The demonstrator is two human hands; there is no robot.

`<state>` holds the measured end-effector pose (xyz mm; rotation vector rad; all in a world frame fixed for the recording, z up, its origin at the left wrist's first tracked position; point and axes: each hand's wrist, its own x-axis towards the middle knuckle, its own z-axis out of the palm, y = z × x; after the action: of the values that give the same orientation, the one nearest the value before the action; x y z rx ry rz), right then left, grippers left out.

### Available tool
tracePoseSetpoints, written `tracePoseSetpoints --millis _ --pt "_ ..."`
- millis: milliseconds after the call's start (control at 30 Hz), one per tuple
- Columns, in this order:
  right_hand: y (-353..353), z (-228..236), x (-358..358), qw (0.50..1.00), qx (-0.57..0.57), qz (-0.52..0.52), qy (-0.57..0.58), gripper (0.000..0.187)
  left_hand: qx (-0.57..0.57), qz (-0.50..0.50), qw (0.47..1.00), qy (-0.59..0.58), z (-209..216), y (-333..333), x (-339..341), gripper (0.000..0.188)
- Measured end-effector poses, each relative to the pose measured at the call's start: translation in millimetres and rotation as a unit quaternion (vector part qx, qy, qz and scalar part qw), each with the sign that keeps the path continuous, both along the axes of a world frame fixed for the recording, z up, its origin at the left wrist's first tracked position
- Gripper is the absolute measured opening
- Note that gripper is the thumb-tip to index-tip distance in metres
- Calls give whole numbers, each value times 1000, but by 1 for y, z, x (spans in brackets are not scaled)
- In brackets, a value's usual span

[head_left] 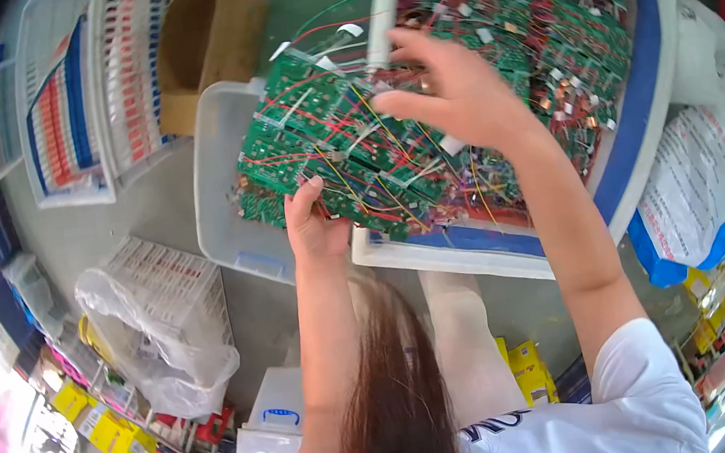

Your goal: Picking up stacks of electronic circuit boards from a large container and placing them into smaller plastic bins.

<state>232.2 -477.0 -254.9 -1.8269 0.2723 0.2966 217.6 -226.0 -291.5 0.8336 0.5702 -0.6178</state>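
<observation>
My left hand point(317, 221) grips the near edge of a large green circuit board point(288, 116), thumb on top. Red, yellow and white wires trail across the board and past its edges. Over its right part my right hand point(455, 93) hovers with thumb and fingers spread, slightly blurred, nothing visible between them. Beneath the board's left side stands a translucent plastic box point(215, 178). To the right, a big white bin point(665, 22) with a blue inner lining is heaped with small green boards, wires and white connectors point(530, 33).
Behind on the left are a brown cardboard box point(245, 33) and white racks point(76, 190) of stacked parts. A white slatted basket point(170, 288) with clear plastic stands nearer. White-and-blue sacks point(703, 185) lie at right. Yellow boxes point(528, 375) sit by my legs.
</observation>
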Motion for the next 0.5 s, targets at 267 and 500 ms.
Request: tracePoseSetpoints --millis 267,500 --pt "76 1 27 992 -15 120 24 83 47 15 997 -66 11 76 10 44" --pt "165 -15 -5 958 198 164 130 108 110 31 974 -197 73 143 -11 65"
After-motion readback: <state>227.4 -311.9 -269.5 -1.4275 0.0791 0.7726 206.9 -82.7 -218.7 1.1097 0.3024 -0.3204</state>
